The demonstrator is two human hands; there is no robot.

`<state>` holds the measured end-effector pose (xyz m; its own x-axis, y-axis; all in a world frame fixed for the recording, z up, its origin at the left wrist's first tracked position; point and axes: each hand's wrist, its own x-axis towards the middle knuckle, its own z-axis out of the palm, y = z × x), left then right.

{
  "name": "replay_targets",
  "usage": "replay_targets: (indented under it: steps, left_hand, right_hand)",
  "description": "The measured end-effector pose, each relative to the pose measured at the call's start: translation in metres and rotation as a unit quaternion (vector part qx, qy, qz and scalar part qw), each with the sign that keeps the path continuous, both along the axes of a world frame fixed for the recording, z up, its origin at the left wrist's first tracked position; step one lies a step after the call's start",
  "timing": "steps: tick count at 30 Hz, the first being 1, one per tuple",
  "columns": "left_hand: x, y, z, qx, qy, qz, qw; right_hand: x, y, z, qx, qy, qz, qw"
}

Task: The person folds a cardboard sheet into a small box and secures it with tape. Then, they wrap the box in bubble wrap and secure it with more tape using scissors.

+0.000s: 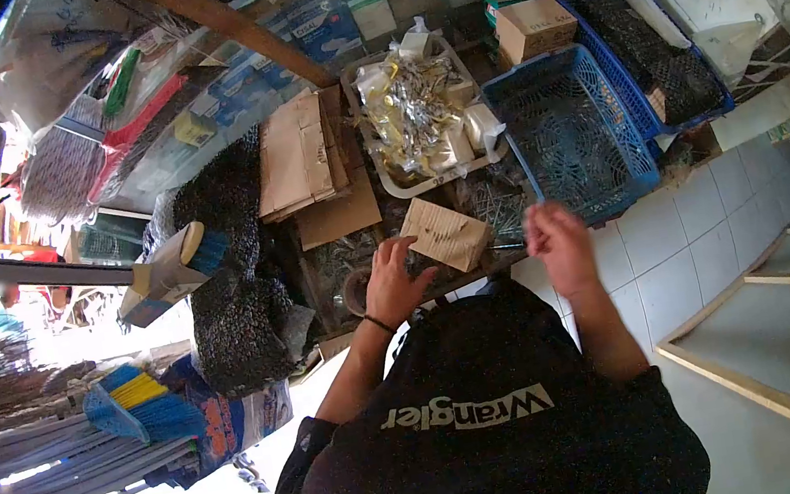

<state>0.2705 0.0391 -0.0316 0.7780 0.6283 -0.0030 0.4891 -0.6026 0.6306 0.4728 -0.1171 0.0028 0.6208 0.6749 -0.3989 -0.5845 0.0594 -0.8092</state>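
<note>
A small brown cardboard box (447, 233) with lines of print on one face lies tilted near the front of the cluttered table. My left hand (398, 282) is open at its left side, thumb and fingers spread, the fingertips close to or touching the box's edge. Next to that hand is a brown ring, like a tape roll (356, 293). My right hand (562, 249) is raised right of the box, slightly blurred, with its fingers curled together; what they hold, if anything, does not show. A thin dark pen-like stick (508, 246) lies between box and right hand.
Behind the box stands a pale tray (404, 188) of plastic-wrapped pieces. Flattened cardboard (297, 160) is stacked left of it, a blue basket (645, 173) right. Loose nail-like metal pieces (502, 204) lie nearby. Brushes (139, 399) and black bubble wrap (236, 300) crowd the left.
</note>
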Motion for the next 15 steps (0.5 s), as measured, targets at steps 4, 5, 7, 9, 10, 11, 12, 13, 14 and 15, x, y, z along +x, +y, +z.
replay_targets:
  steps: [4,5,7,9,10,11,12,13,14,15]
  left_hand:
    - [0.020,-0.011,-0.026,0.051,0.019,0.069,0.996]
    - [0.024,-0.017,-0.037,0.011,0.008,0.136,0.991]
    - [0.033,-0.026,-0.064,-0.068,-0.020,0.269,0.960]
    - [0.044,-0.024,-0.073,-0.313,-0.073,0.386,0.865]
    - [0.051,-0.026,-0.072,-0.375,-0.103,0.423,0.819]
    - [0.058,-0.027,-0.072,-0.432,-0.134,0.455,0.767]
    - [0.064,-0.025,-0.071,-0.485,-0.164,0.483,0.711]
    - [0.069,-0.021,-0.075,-0.525,-0.145,0.476,0.690]
    - [0.074,-0.016,-0.081,-0.565,-0.126,0.467,0.668]
    - [0.081,-0.014,-0.081,-0.567,-0.099,0.483,0.660]
  right_hand:
    - [-0.005,0.009,-0.039,-0.031,0.009,0.078,0.996]
    - [0.000,0.010,-0.045,-0.043,-0.006,0.095,0.995]
    - [0.014,0.012,-0.054,-0.065,-0.047,0.128,0.989]
    - [0.030,0.015,-0.059,-0.084,-0.102,0.168,0.977]
    - [0.037,0.016,-0.061,-0.084,-0.120,0.186,0.972]
    - [0.042,0.018,-0.062,-0.082,-0.137,0.204,0.966]
    - [0.046,0.021,-0.064,-0.079,-0.153,0.220,0.960]
    - [0.049,0.024,-0.068,-0.068,-0.158,0.228,0.958]
    - [0.050,0.027,-0.073,-0.056,-0.162,0.235,0.957]
    - [0.050,0.030,-0.077,-0.046,-0.167,0.242,0.955]
